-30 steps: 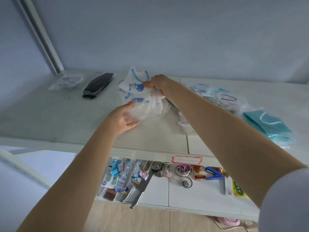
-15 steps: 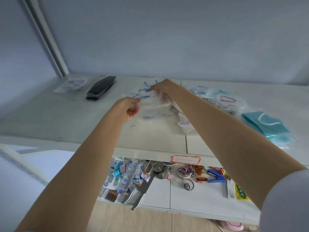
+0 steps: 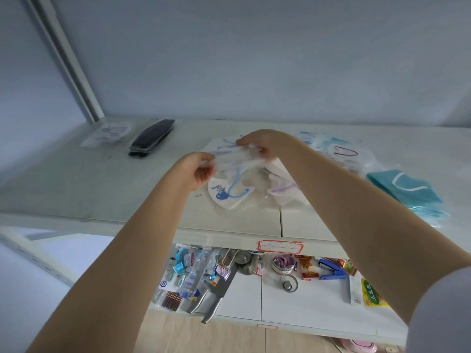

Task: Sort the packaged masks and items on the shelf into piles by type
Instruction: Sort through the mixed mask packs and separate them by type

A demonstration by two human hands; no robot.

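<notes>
Both hands hold a bundle of clear-wrapped white masks with blue print (image 3: 237,161) just above the middle of the white shelf (image 3: 76,189). My left hand (image 3: 197,169) pinches its near left edge and my right hand (image 3: 260,143) grips its far edge. One white mask with a blue cartoon print (image 3: 226,197) hangs or lies just below the bundle. A white mask with purple loops (image 3: 283,189) lies beside it, partly under my right forearm.
A black mask pack (image 3: 151,137) and a clear pack with purple print (image 3: 109,132) lie at the back left. A heap of clear-wrapped masks (image 3: 341,154) and teal masks (image 3: 405,192) lie at the right. The lower shelf (image 3: 305,301) holds knives, a stapler and small packets.
The bundle went from upright and bunched to spread out flat between my hands. My left hand rose from under it and took its near edge. One blue-print mask now shows below it.
</notes>
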